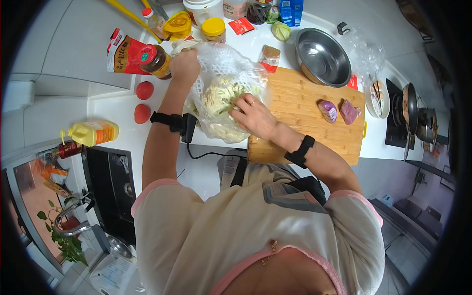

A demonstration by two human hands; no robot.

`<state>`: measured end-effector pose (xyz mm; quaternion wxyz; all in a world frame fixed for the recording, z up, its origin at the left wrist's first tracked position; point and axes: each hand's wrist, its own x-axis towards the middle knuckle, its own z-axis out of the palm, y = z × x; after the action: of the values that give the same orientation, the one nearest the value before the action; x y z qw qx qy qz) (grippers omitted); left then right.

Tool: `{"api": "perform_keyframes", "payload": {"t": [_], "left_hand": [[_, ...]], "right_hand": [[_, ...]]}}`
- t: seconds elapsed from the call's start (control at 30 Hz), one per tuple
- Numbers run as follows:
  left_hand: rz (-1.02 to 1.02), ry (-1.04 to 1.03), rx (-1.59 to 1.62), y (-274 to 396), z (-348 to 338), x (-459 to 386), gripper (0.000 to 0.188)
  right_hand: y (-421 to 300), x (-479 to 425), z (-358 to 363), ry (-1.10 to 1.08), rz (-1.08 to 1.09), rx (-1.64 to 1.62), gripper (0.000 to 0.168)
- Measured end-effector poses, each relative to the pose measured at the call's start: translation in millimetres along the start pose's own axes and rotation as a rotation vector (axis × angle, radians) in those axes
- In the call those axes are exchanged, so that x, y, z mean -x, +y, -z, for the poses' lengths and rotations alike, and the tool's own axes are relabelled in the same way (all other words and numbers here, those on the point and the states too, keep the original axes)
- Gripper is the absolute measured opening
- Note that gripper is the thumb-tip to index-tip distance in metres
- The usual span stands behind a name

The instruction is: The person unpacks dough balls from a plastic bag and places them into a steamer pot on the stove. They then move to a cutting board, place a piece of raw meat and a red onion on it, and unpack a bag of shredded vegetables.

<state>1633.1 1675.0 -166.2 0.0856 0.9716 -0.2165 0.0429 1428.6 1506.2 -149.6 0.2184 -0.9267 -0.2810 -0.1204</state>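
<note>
A clear plastic bag [236,61] with white foam netting [215,66] lies on the counter, overlapping the left edge of the wooden cutting board [295,110]. Inside it sits pale cauliflower [217,97]. My left hand [186,66] is closed on the gathered far-left part of the bag, beside a dark jar with a red lid [149,55]. With bent fingers, my right hand [254,114] grips the cauliflower from the near right; its fingertips are partly hidden among the florets. A cut piece of red onion [328,111] and a piece of raw meat [349,111] rest on the board's right side.
A steel bowl [323,57] overlaps the board's far edge. Two tomatoes [143,90] lie left of my left forearm. The black sink [110,184] is at the left; a frying pan [410,107] stands on the cooktop at the right. A black cable [210,153] hangs from my left wrist strap.
</note>
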Motion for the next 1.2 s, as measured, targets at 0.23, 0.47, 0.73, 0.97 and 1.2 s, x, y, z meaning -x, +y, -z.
{"api": "perform_keyframes", "payload": {"t": [0.23, 0.47, 0.73, 0.97, 1.2], "left_hand": [[0.03, 0.027, 0.003, 17.2, -5.8, 22.1, 0.034], [-0.062, -0.382, 0.432, 25.8, 7.1, 38.8, 0.076], [-0.085, -0.551, 0.494, 44.9, 40.9, 54.4, 0.094], [-0.2, -0.272, 0.237, 57.2, 85.8, 93.3, 0.098], [-0.623, -0.17, 0.305, 49.3, 73.9, 130.8, 0.041]], "right_hand": [[-0.6, 20.5, -2.7, 0.07, -0.085, -0.027, 0.034], [7.9, 44.2, 13.6, 0.144, -0.152, -0.036, 0.035], [27.9, 41.6, 27.0, 0.204, -0.306, -0.154, 0.033], [39.9, 51.0, 20.7, 0.216, -0.295, -0.294, 0.039], [53.4, 58.1, 23.3, 0.236, -0.286, -0.361, 0.033]]}}
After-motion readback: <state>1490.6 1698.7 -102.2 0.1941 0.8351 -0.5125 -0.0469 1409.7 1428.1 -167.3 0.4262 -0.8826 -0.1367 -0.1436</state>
